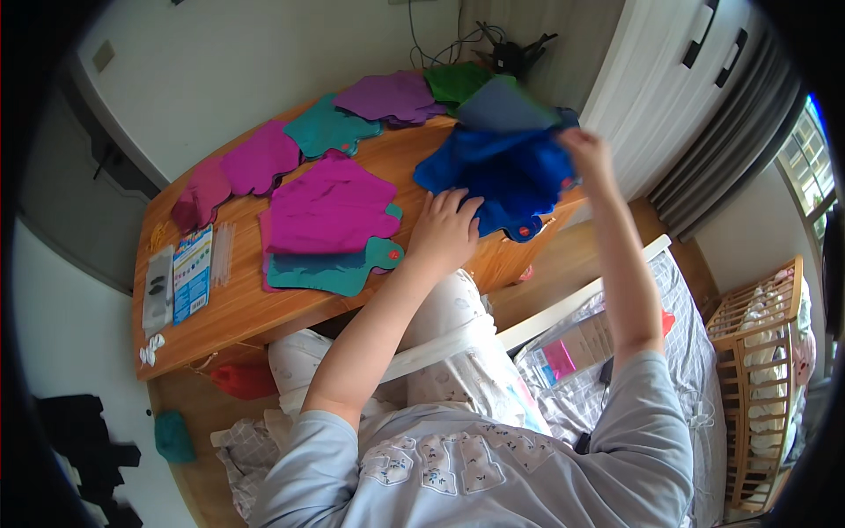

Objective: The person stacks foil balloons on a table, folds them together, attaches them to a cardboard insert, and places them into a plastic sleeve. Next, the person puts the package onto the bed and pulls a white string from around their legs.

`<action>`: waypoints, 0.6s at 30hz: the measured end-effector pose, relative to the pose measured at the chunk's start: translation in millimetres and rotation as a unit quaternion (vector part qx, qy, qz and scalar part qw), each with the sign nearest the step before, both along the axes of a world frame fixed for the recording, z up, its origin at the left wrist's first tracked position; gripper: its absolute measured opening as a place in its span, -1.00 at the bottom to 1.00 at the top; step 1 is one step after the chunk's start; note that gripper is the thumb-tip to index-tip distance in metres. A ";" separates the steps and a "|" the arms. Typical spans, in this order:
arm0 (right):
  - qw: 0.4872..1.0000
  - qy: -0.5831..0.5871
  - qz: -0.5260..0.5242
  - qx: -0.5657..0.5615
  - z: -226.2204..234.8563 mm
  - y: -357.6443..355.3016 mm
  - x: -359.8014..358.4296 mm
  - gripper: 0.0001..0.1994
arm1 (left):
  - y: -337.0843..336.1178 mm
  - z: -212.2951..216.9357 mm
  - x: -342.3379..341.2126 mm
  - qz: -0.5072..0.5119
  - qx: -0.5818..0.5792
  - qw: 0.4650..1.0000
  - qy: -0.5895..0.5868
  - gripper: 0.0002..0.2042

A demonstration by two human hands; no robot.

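A dark blue, shiny, limp piece with wavy edges (493, 167) lies at the right end of the wooden desk, one part lifted and folded. It has a rounded tab with a red dot at its near edge. My right hand (588, 157) is closed on its right edge, slightly blurred. My left hand (444, 231) is open, its fingertips resting on the blue piece's left edge. Left of that hand is a stack of similar flat pieces, a magenta one (330, 207) on top and a teal one (330, 271) partly under it.
Along the desk's (238, 308) back lie more limp pieces: pink, magenta (260, 158), teal (330, 128), purple (392, 95), green (458, 84) and grey-blue. A blue printed card (192, 275) and clear packets lie at the left. A black router (509, 58) stands behind; a bed is at right.
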State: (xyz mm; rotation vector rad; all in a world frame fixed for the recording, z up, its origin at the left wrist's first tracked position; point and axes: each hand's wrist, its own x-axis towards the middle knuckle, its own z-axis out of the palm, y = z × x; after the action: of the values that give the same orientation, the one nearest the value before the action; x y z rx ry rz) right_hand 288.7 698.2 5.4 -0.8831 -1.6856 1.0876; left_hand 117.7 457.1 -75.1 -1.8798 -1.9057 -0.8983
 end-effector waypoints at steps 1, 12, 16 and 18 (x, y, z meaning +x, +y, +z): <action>0.999 0.033 -0.008 -0.010 19.0 24.6 8.7 -0.79 | -1.5 -0.5 -1.8 0.011 -0.053 0.999 -0.002 -0.60; 0.871 -0.140 -0.131 0.453 147.0 -34.6 -16.9 -0.76 | -16.6 7.5 -9.9 -0.046 0.000 0.992 -0.120 -0.41; 0.835 -0.175 0.013 0.522 126.8 -147.3 -60.9 -0.78 | -84.5 35.4 -2.9 -0.143 0.006 0.977 -0.157 -0.42; 0.783 -0.179 0.119 0.584 106.0 -194.8 -78.2 -0.72 | -136.0 48.2 -14.3 -0.156 0.015 0.973 -0.168 -0.43</action>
State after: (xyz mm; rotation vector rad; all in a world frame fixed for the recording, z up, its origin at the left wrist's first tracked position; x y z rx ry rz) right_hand 210.4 503.4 111.4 -0.0269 -2.3295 -0.1607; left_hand 103.5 321.1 -27.0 -2.1600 -1.7795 -1.4132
